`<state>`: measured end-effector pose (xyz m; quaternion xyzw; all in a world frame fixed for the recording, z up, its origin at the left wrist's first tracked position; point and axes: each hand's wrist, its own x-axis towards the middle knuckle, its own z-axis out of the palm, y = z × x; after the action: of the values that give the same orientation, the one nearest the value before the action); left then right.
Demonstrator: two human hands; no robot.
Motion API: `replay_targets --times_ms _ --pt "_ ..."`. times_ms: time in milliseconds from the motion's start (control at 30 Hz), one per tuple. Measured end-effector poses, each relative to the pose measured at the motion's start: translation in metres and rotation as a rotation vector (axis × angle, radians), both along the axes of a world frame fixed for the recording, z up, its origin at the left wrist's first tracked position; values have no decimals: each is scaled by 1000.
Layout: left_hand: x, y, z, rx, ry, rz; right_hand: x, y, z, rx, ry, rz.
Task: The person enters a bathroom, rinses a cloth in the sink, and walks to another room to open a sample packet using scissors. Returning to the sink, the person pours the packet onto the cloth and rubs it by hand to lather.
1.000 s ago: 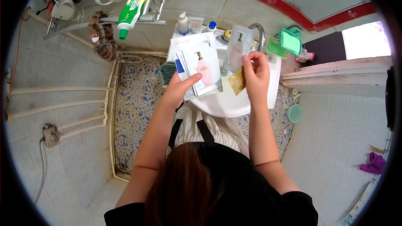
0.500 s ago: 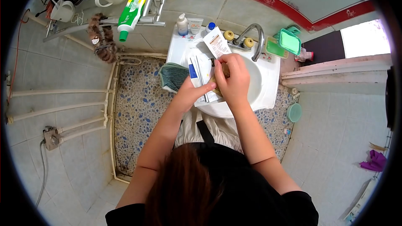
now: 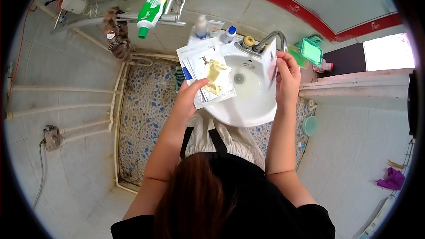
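Observation:
My left hand (image 3: 187, 100) is closed on a small stack of flat white packets (image 3: 188, 54), one with a blue patch. On top of them lies a shiny gold sachet (image 3: 215, 77), under my left thumb. Over the right side of the white washbasin (image 3: 221, 113), my right hand (image 3: 288, 79) pinches a thin white packet (image 3: 269, 62). It is turned nearly edge-on, so its printed side is hard to read. The two hands are well apart, with the basin's drain visible between them.
Behind the basin curves a metal faucet (image 3: 278, 36). A pump bottle (image 3: 201, 26), a tube (image 3: 215, 27) and a blue-capped bottle (image 3: 229, 34) stand on the rim. A green soap box (image 3: 310, 51) sits right. Toothpaste (image 3: 156, 6) overhangs the rack (image 3: 175, 17) at upper left.
My hands have separated. The right moved right with a white packet; the left holds the other packets, now spread with the gold sachet showing on top.

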<state>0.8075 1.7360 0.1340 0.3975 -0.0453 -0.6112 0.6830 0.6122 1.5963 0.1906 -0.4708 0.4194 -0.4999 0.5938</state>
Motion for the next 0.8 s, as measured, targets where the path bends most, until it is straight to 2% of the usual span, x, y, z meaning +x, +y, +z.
replay_targets --times_ms 33,100,233,300,433,567,767,800 --pt "3 1 -2 -4 9 3 0 1 2 31 2 47" --pt "6 3 -3 -11 26 5 7 11 10 93 186 174" --pt "9 4 -6 -3 30 4 34 35 6 -108 538 455" --pt "10 6 -3 -19 26 -9 49 43 -2 -402 581 448" --pt "14 13 -5 -39 -49 -52 66 44 4 -550 772 536" --pt "17 18 -2 -28 -48 -54 77 44 0 -726 768 536" --pt "55 17 -10 71 -40 127 80 42 0 -85 516 473" --pt "66 15 -11 44 -30 138 82 40 -3 -94 518 493"
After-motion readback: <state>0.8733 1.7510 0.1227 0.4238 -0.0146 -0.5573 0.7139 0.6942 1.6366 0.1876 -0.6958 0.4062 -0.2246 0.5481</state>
